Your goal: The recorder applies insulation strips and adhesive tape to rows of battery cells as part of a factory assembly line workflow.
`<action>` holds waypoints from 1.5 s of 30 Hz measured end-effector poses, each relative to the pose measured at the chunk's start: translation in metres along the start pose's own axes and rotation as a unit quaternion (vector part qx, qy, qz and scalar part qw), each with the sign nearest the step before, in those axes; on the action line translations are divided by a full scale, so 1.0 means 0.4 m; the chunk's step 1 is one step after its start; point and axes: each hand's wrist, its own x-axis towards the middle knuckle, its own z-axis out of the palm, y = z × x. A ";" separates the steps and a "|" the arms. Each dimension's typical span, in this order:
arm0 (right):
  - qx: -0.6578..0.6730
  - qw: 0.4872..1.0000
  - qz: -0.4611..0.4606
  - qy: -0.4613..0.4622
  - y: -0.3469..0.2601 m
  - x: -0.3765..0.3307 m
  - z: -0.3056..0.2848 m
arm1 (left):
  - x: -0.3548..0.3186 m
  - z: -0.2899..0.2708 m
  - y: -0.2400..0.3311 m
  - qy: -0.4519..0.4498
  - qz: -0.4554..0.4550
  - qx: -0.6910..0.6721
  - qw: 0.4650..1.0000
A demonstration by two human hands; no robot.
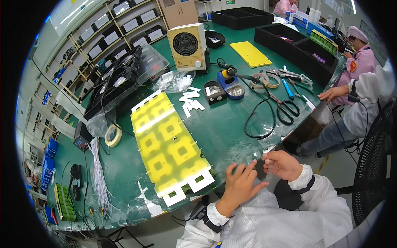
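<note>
Left hand (240,182): lower centre of the frame, bare, fingers spread and slightly curled, fingertips resting at the near edge of the surface (223,124); it grips nothing that can be made out. White, finely ribbed sleeve with an elastic cuff, dark strap at the wrist.

Right hand (282,164): just right of the left one, fingers curled, thumb and forefinger pinched on a small strip of clear film (259,156) that gleams at the surface edge. Whether the left fingertips also touch the strip cannot be told.

Surface: green mat, smooth, partly under glossy transparent sheeting.

Panel (169,144): centre of the frame, long flat plate, white rim with square notches, covered in translucent yellow film over a grid of square shapes.

Tape roll (113,135): left of the panel, pale ring, lying flat.

Wire bundle (98,173): lower left, thin white strands, loosely gathered.

Fan unit (188,46): upper centre, cream boxy casing, round black grille.

Soldering iron stand (230,84): centre right, blue plastic, beside a black tray of metallic wool; black cable looping toward the near edge.

Scissors (285,108): right of centre, black looped handles, steel blades.

Yellow sheet (250,53): upper centre right, flat, matte, notched edges.

Black trays (285,41): upper right, deep rectangular bins.
</note>
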 end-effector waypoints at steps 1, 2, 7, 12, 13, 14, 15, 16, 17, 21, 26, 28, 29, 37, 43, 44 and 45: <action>-0.001 1.000 0.002 0.001 -0.002 -0.006 0.006 | -0.005 0.001 0.000 -0.008 -0.006 -0.007 1.000; 0.024 1.000 0.016 0.013 -0.007 -0.010 0.008 | -0.006 0.003 0.001 -0.014 -0.013 -0.013 1.000; 0.097 0.995 0.010 0.033 -0.015 -0.033 -0.043 | -0.004 -0.001 0.009 -0.015 -0.022 -0.028 0.999; -0.289 0.897 -0.328 0.063 -0.098 -0.160 -0.018 | 0.002 -0.008 0.000 -0.005 -0.025 -0.052 0.998; -0.310 0.898 -0.311 0.017 -0.088 -0.170 -0.013 | 0.000 -0.017 0.002 -0.019 -0.041 -0.072 0.996; -0.317 0.901 -0.295 0.004 -0.078 -0.186 0.001 | 0.002 -0.032 0.007 -0.034 -0.057 -0.092 0.994; -0.323 0.905 -0.278 -0.011 -0.069 -0.198 0.014 | 0.008 -0.048 0.016 -0.033 -0.054 -0.092 0.994; -0.341 0.886 -0.312 -0.035 -0.058 -0.198 0.013 | 0.015 -0.070 0.029 -0.010 -0.088 -0.159 0.983; -0.341 0.886 -0.313 -0.037 -0.055 -0.203 0.019 | 0.021 -0.095 0.043 0.013 -0.124 -0.223 0.967; -0.460 0.805 -0.366 -0.073 -0.060 -0.229 0.058 | 0.033 -0.169 0.078 0.031 -0.198 -0.362 0.911; -0.558 0.722 -0.389 -0.125 -0.056 -0.252 0.085 | 0.073 -0.216 0.105 0.023 -0.209 -0.396 0.894; -0.564 0.716 -0.391 -0.128 -0.051 -0.264 0.092 | 0.061 -0.223 0.104 0.052 -0.135 -0.336 0.931; -0.546 0.729 -0.391 -0.134 -0.053 -0.266 0.093 | 0.064 -0.231 0.104 0.081 -0.062 -0.274 0.956; -0.227 0.931 -0.182 -0.219 -0.025 -0.216 0.019 | 0.060 -0.324 0.207 0.084 0.157 0.012 0.984; -0.151 0.915 -0.374 0.003 0.004 -0.137 -0.048 | 0.111 -0.444 0.209 0.108 0.133 -0.087 0.981; -0.111 0.929 -0.348 -0.061 0.018 -0.136 -0.060 | 0.126 -0.460 0.203 0.082 0.108 -0.133 0.982; -0.070 0.936 -0.320 -0.125 0.035 -0.135 -0.074 | 0.137 -0.471 0.204 0.057 0.083 -0.177 0.979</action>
